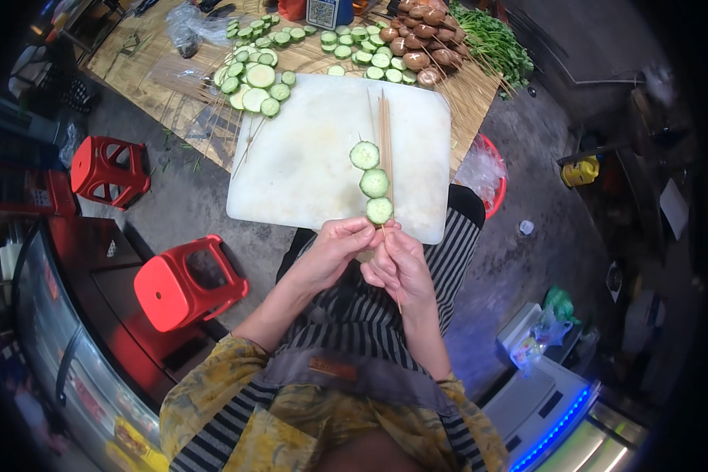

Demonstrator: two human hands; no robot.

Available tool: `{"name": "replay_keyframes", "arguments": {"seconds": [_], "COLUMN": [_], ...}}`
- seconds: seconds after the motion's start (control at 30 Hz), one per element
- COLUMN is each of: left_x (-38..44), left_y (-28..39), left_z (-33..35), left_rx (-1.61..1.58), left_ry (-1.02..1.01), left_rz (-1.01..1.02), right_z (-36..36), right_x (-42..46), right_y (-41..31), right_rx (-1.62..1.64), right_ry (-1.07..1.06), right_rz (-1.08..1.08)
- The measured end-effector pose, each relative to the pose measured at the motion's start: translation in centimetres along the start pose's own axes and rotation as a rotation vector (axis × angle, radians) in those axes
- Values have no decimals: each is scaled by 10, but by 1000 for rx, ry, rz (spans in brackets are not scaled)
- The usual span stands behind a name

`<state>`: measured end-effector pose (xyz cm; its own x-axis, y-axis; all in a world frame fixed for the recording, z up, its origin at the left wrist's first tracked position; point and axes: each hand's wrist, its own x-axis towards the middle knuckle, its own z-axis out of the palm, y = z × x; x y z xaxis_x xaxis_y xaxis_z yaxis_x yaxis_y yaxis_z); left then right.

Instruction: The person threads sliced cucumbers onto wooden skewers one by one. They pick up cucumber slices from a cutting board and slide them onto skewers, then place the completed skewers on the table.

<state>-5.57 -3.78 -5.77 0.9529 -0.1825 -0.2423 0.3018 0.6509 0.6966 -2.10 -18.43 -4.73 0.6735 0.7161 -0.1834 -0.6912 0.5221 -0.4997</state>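
Observation:
My right hand (398, 259) is closed on the lower part of a bamboo skewer (399, 301), which carries three cucumber slices (374, 183) in a row. At the skewer, just under the lowest slice, are the fingertips of my left hand (345, 245); whether they grip the stick or the slice's edge is hard to see. Both hands are at the near edge of a white cutting board (307, 159). Bare bamboo skewers (386, 135) lie bundled on the board beside the slices. Skewered cucumber slices (259, 88) rest at the board's far left corner.
Beyond the board, the wooden table (130, 65) holds more cucumber slices (360, 44), skewered brown mushrooms (422, 35), leafy greens (489, 38) and a clear plastic bag (192, 26). Red stools (168, 292) stand at left. A red basin (498, 192) is right of the table.

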Motion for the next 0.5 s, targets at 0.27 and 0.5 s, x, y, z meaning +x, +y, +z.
{"name": "replay_keyframes", "arguments": {"seconds": [0.27,0.5], "left_x": [4,11], "left_y": [8,30], "left_z": [-2,-40], "left_rx": [-66,93], "left_ry": [165,241], "left_rz": [101,114], "right_z": [4,10], "right_x": [5,33], "right_y": [18,41], "right_rx": [-198,-1080], "right_ry": [121,65], "right_rz": [33,-91]}}
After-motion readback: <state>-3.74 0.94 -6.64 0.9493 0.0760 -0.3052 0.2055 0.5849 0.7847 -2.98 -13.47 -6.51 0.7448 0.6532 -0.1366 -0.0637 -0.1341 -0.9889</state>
